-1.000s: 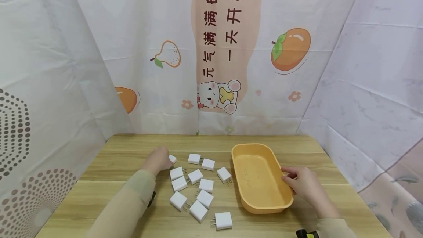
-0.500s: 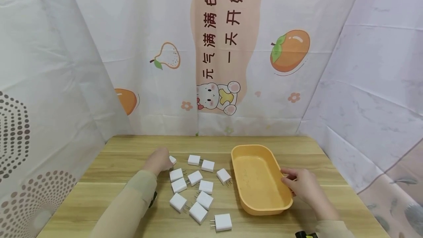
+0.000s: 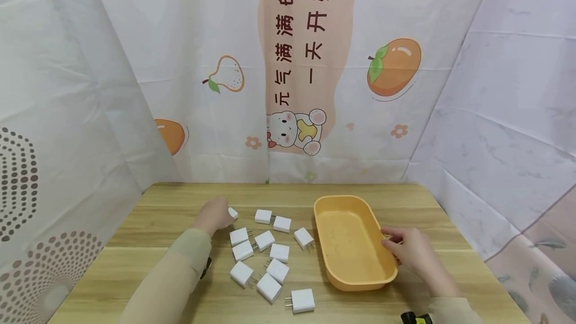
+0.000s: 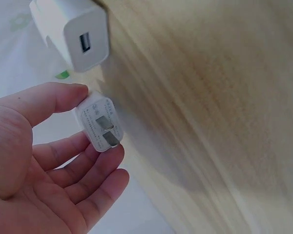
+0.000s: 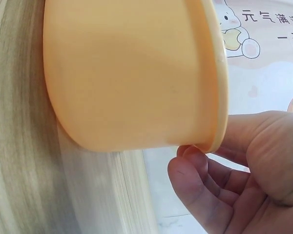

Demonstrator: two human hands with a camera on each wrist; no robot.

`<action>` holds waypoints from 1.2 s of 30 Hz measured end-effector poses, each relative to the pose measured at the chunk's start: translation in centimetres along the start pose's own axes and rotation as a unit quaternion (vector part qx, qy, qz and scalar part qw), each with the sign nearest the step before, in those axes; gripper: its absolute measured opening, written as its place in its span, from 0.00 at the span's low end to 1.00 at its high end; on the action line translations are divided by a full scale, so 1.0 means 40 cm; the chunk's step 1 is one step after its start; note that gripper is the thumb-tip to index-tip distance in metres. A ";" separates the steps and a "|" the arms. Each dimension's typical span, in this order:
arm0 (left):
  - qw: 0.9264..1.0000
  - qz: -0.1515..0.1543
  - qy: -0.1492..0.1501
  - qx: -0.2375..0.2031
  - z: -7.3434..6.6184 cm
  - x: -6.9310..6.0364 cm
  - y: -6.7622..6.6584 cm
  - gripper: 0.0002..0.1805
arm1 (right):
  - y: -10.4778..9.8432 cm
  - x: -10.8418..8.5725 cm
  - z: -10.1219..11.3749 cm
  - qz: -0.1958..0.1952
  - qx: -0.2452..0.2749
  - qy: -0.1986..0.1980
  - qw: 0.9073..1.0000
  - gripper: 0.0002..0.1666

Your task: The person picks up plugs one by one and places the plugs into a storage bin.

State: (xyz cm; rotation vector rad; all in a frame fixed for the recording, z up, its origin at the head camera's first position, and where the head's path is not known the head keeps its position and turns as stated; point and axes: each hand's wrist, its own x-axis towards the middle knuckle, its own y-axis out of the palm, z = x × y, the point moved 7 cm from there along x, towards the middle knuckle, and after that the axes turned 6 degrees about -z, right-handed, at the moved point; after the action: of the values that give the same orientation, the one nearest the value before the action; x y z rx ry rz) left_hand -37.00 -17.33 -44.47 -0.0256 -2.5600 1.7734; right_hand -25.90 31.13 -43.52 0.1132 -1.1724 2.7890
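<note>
From the head view I saw a wood-grain table (image 3: 270, 194) with a white backdrop (image 3: 198, 29) behind it. The cloth carried orange fruit (image 3: 395, 67), a pear outline (image 3: 231, 74), two vertical lines of dark red Chinese characters (image 3: 284, 25) and a white cartoon animal (image 3: 288, 129) lying sideways. I had a dot-patterned sheet (image 3: 67, 114) at left, a marbled sheet (image 3: 508, 79) at right.

Print (image 4: 95, 113) on held charger (image 4: 96, 129) too small to read. Yellow tray (image 5: 132, 73) cut off by right wrist view's top edge.
</note>
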 end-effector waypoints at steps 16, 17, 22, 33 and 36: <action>0.994 -0.060 0.078 -0.057 -0.072 -0.025 -0.136 0.09 | 0.003 -0.002 -0.002 0.000 0.001 0.001 1.000 0.21; 0.993 -0.063 0.086 -0.059 -0.080 -0.030 -0.143 0.09 | 0.003 -0.002 -0.002 -0.001 0.002 0.002 1.000 0.21; 0.989 -0.074 0.111 -0.058 -0.119 -0.060 -0.171 0.13 | 0.003 0.001 -0.003 0.002 0.002 0.004 1.000 0.21; 0.982 -0.089 0.154 -0.062 -0.184 -0.112 -0.200 0.14 | 0.002 0.000 0.001 0.003 0.003 0.007 1.000 0.21; 0.981 -0.092 0.160 -0.065 -0.191 -0.118 -0.202 0.13 | 0.001 0.001 0.000 0.004 0.002 0.006 1.000 0.21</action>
State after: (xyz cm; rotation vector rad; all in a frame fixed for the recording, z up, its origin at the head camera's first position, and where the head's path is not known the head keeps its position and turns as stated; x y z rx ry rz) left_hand -32.01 -13.14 -34.28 -0.0698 -2.3558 1.4076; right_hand -25.94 31.12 -43.56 0.0934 -1.1664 2.7946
